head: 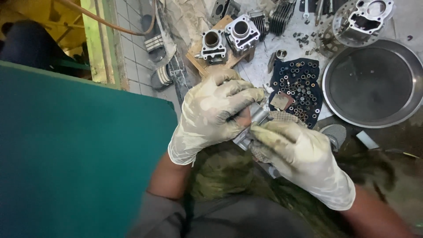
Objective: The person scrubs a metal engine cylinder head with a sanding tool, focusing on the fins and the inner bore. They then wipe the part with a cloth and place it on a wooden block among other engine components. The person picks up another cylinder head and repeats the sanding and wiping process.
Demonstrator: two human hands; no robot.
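Both my hands wear dirty, pale latex gloves. My left hand point(216, 112) wraps around the top of a small grey metal engine part point(254, 120) held over my lap. My right hand point(299, 156) grips the same part from below and presses a piece of mesh-like abrasive cloth point(284, 117) against it. Most of the part is hidden by my fingers.
Two engine cylinder blocks point(227, 39) sit on a wooden board at the top. A dark cloth point(304, 90) holds several small nuts and bushings. A large round metal basin point(374, 81) lies at the right. A green surface point(75, 154) fills the left. Sandals point(156, 57) lie on the tiled floor.
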